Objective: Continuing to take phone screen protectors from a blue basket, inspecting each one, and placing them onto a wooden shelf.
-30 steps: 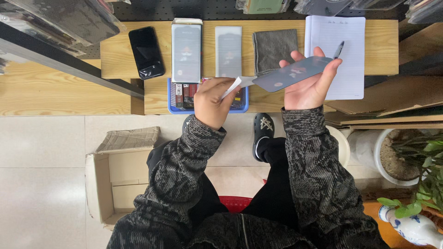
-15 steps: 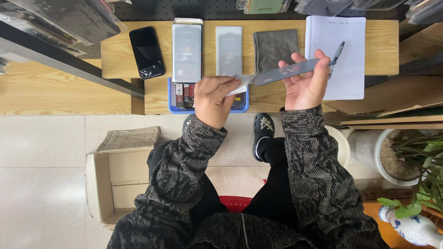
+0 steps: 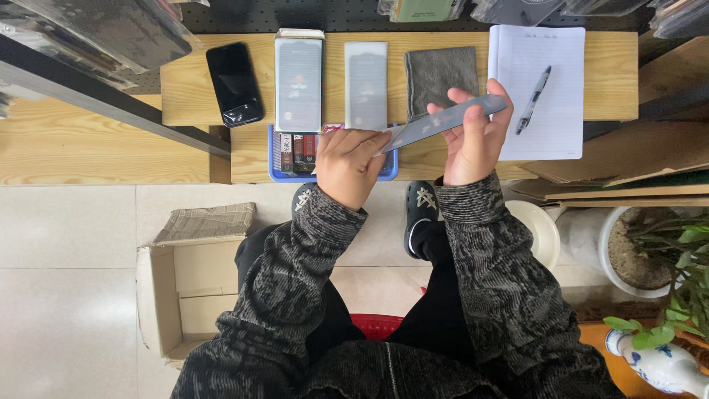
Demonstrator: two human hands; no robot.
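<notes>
I am looking down over a pale wooden desk (image 3: 613, 74) that is running across the top of the frame. An open cardboard box (image 3: 185, 295) is sitting on the tiled floor at lower left.

On the desk, an open white notebook (image 3: 546, 89) is lying at upper right. Left of it are a folded grey cloth (image 3: 442, 74), two flat rectangular packets (image 3: 298, 85) side by side, and a black phone (image 3: 234, 83) at the far left. A blue tray (image 3: 275, 159) is showing under the left packet, at the desk's near edge.

Both hands are working above that near edge, in the upper middle of the frame. The right hand (image 3: 473, 140) is gripping the thin grey sheet (image 3: 443, 120), with its thumb and fingers closed around the sheet's upper right half. It is holding the sheet tilted and clear of the desk, just in front of the cloth and the notebook. The left hand (image 3: 347, 166) is pinching the sheet's lower left end, where a pale corner is showing.

I am reading this as a layer being lifted at that corner. Going on with it calls for a steady right-hand hold and a light pinch from the left.

A pen (image 3: 533, 100) is resting untouched on the notebook.
</notes>
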